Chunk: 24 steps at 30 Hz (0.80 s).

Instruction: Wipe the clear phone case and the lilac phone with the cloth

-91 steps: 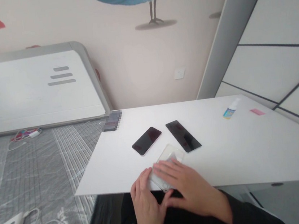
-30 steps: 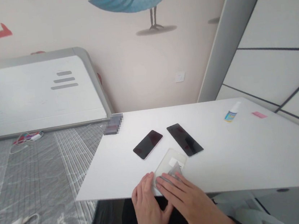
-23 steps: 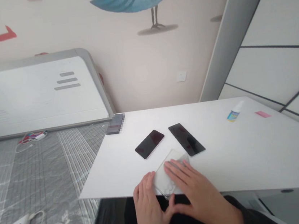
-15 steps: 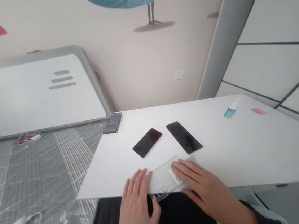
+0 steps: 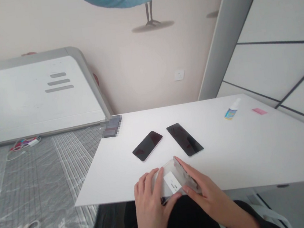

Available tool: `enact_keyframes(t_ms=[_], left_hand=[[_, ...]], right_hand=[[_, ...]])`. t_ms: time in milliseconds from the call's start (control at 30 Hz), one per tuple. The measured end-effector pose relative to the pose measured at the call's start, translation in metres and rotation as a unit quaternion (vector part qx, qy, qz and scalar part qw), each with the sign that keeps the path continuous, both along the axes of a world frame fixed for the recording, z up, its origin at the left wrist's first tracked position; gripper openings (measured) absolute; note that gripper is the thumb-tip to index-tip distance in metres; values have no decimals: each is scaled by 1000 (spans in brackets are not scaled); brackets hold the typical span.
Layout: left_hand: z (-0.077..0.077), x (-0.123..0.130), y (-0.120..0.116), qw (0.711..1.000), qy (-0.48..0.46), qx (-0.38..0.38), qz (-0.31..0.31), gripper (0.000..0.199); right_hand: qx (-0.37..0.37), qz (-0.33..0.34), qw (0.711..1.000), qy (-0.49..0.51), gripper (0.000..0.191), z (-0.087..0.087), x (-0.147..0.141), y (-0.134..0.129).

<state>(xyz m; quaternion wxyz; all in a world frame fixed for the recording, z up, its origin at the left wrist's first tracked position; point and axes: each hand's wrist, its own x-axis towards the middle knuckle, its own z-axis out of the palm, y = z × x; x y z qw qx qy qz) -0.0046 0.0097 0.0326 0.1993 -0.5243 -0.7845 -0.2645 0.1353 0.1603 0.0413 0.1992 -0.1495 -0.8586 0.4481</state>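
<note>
Our left hand [image 5: 151, 207], fingers fanned, and right hand [image 5: 214, 194], thumb opposing fingers, pinch the clear case [image 5: 168, 166] on the near side of the smaller phone [image 5: 147, 146]. Uneven pressure could make the slick plastic skid off our tabletop [image 5: 102, 188].

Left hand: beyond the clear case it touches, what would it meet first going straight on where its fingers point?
The left hand would probably meet the left dark phone first, though its height over the table is unclear.
</note>
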Motion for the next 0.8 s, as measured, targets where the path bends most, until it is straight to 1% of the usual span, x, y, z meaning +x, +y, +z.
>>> enact_keyframes(t_ms=[67, 133, 200, 267, 300, 367, 433, 500, 567, 633, 700, 733, 800], left_hand=[[0, -1, -1, 1000, -3, 13, 7, 53], [0, -2, -2, 1000, -5, 16, 9, 53], [-1, -2, -3, 1000, -11, 12, 6, 54], [-1, -2, -4, 1000, -20, -1, 0, 58], [0, -1, -4, 1000, -25, -10, -6, 61], [3, 1, -5, 999, -36, -29, -23, 65], [8, 3, -7, 997, -50, -45, -46, 64], [14, 2, -11, 994, -64, -53, -69, 65], [20, -2, -18, 993, -68, -48, -88, 64], [26, -8, -27, 993, -81, -20, -88, 57], [31, -12, -34, 990, -119, 28, -75, 50], [33, -14, -36, 985, -148, 60, -70, 49], [36, -13, -36, 965, -208, 142, -73, 56]], right_hand=[[-97, -11, 995, -5, 60, 7, -4, -2], [-166, -28, 985, -28, 52, 12, -7, -2], [-190, -49, 980, -47, 42, 15, -7, -1], [-206, -56, 976, -43, 40, 17, -7, 2], [-231, -49, 971, -32, 41, 18, -6, 4], [-312, -15, 950, -13, 49, 19, -6, 9], [-389, 16, 921, -8, 55, 20, -7, 12], [-440, 25, 898, -10, 55, 21, -7, 14], [-471, 21, 882, -7, 52, 21, -5, 13], [-495, 27, 869, -2, 47, 22, -3, 11], [-515, 43, 856, 7, 43, 24, -1, 8], [-525, 52, 849, 10, 41, 24, 0, 6], [-545, 69, 836, 7, 40, 24, 0, 3]])
